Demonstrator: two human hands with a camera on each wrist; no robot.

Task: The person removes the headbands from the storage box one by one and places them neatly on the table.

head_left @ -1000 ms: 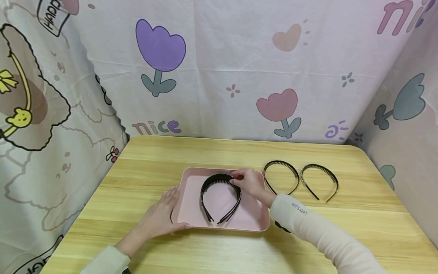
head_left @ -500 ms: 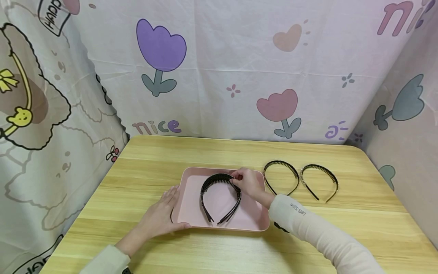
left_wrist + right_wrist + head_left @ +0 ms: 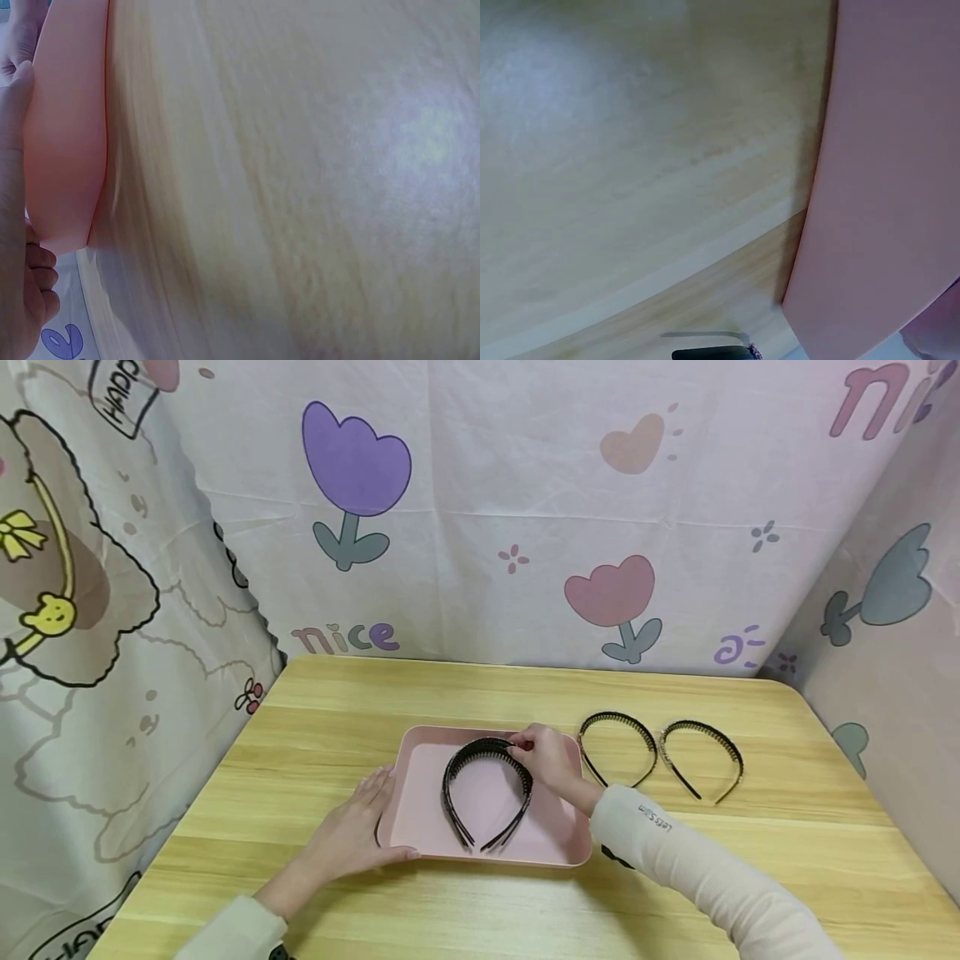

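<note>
Several black toothed headbands (image 3: 451, 810) lie together in a pink tray (image 3: 558, 835), their curved tops away from me and their ends toward me. With thumb and fingers my right hand (image 3: 546, 762) pinches the upper right of their arch; how many of them it holds cannot be made out. My left hand (image 3: 348, 831) holds the tray's left end, thumb along the front rim and fingers against the left side. In the left wrist view its curled fingers (image 3: 41, 281) show beside the tray's pink wall (image 3: 67, 127). Only a sliver of the right hand (image 3: 937, 330) appears in the right wrist view.
Two more black headbands lie on the wooden table (image 3: 337, 693) right of the tray: a nearer headband (image 3: 651, 739) and a farther-right headband (image 3: 731, 747). A patterned cloth (image 3: 480, 460) hangs behind the table and along both sides.
The headbands in the tray have shifted very slightly, and their lower ends are spread a little differently. Both hands stay nearly where they were.
</note>
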